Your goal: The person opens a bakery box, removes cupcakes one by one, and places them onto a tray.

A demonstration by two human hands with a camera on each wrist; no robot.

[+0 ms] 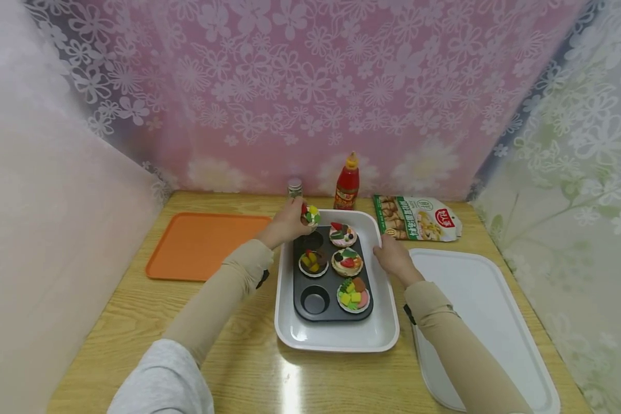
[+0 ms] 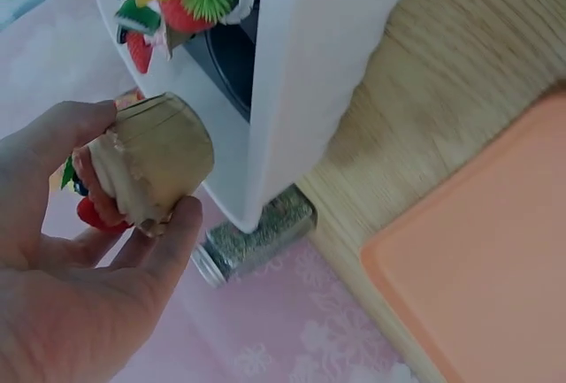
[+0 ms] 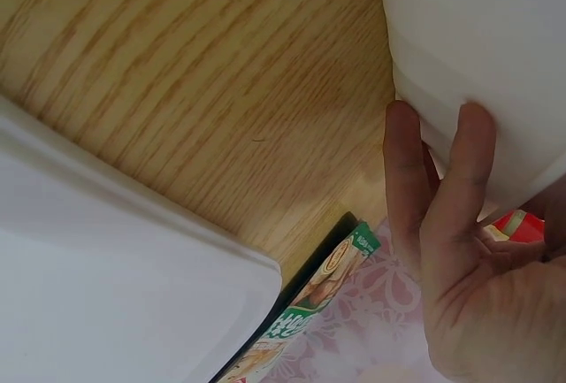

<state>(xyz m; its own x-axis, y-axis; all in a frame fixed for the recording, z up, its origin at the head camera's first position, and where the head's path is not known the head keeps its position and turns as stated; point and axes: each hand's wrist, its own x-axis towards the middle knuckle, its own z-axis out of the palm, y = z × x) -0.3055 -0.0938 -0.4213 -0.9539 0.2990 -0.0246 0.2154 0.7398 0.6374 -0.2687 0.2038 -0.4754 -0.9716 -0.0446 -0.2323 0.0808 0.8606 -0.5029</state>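
Observation:
My left hand (image 1: 286, 223) pinches a toy cupcake (image 2: 168, 149) in a pale paper cup between thumb and fingers. It is held above the far-left end of a dark muffin pan (image 1: 302, 315). Red, yellow and green pieces top this cupcake. The pan lies in a deep white tray (image 1: 336, 343). Fruit-topped cupcakes fill the right column, and a chocolate-coloured cupcake (image 1: 313, 263) sits in the left middle cup. The far-left and near-left cups are bare. At the tray's right rim, my right hand (image 1: 395, 259) grips the wall, its fingers (image 3: 469, 149) against the outside.
An orange tray (image 1: 207, 244) lies to the left, a flat white tray (image 1: 476, 310) to the right. Behind the deep tray stand a spice jar (image 1: 294, 188) and a red sauce bottle (image 1: 347, 184). A green-and-white food packet (image 1: 419, 218) lies at the back right.

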